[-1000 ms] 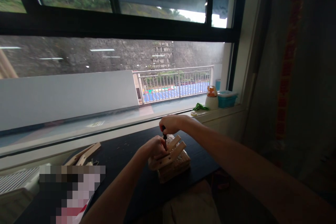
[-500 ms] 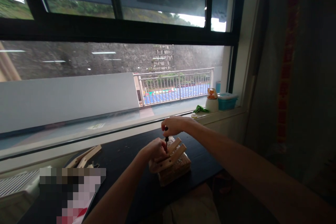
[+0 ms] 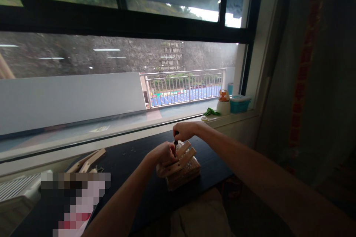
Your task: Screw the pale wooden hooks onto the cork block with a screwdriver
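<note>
My right hand (image 3: 185, 130) is closed round the dark handle of a screwdriver (image 3: 175, 143), which stands nearly upright with its shaft pointing down. Below it, my left hand (image 3: 163, 152) has its fingers closed at a light wooden piece (image 3: 185, 160) with two arms and small dark holes, beside the screwdriver's tip. The tip itself is hidden by the left fingers. Under the wooden piece lies a brown block-shaped bundle (image 3: 185, 177) with a shiny wrapping, resting on the dark table (image 3: 214, 163).
More wooden pieces (image 3: 90, 161) lie at the table's left. A white slatted object (image 3: 22, 189) stands beyond that edge. On the window sill are a green cloth (image 3: 210, 112), a white jar with an orange top (image 3: 223, 104) and a teal box (image 3: 239, 105).
The camera view has shifted slightly. Both hands stay at the same spot, the right still on the screwdriver handle with its wrist turned a little; the wooden piece keeps its place on the bundle.
</note>
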A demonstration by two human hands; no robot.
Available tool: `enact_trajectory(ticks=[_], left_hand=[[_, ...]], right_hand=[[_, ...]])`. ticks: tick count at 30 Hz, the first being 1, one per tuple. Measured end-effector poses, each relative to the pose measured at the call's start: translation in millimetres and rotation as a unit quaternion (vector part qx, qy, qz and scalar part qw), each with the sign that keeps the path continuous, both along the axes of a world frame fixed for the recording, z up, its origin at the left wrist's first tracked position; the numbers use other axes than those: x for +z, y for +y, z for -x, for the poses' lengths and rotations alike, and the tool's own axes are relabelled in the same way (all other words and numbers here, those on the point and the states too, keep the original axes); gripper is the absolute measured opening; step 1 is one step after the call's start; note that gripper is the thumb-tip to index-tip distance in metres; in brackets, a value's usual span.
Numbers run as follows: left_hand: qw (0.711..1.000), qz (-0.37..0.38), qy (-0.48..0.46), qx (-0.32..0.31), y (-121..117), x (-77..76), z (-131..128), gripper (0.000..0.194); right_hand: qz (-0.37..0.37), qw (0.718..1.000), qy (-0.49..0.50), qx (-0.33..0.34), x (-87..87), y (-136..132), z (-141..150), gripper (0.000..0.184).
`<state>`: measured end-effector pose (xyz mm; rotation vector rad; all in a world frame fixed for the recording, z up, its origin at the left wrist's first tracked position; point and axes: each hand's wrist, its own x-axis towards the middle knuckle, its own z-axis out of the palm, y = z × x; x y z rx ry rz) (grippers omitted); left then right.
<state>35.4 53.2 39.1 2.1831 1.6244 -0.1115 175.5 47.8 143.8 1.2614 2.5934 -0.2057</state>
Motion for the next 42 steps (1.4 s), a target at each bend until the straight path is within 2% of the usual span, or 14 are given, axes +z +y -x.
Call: enact_trajectory(ticks=[4,12,22,26,32,37,42], left_hand=[[1.000,-0.003,0.002,-0.008,-1,1.1,0,0.030],[1.000,0.002,-0.004,0.001,-2,2.5,-2,0.030],[1.000,-0.008,-0.029,-0.009,2,-6.0,4,0.029],[0.999,-0.011,-0.031,-0.012,3,-6.5,4,0.029],[1.000,-0.008,-0.026,-0.009,2,-3.8,3,0.029],[0.999,0.003,-0.035,-0.005,-1,-2.3,3,0.029],[0.999,0.011,-0.040,0.000,-2,-0.3,3,0.029]], right_hand=[[0.013,1.000,-0.010,-0.011,-0.8,3,0,0.031],[-0.013,1.000,0.000,0.018,17.0,-9,11,0.031],[0.018,1.000,0.001,-0.024,-4.6,7,6,0.032],[0.011,1.000,0.002,-0.028,1.2,5,5,0.032],[0.016,1.000,0.008,0.000,12.6,4,8,0.032],[0.006,1.000,0.004,0.005,6.4,8,12,0.032],[-0.050,0.999,0.021,0.003,-2.1,11,16,0.033]])
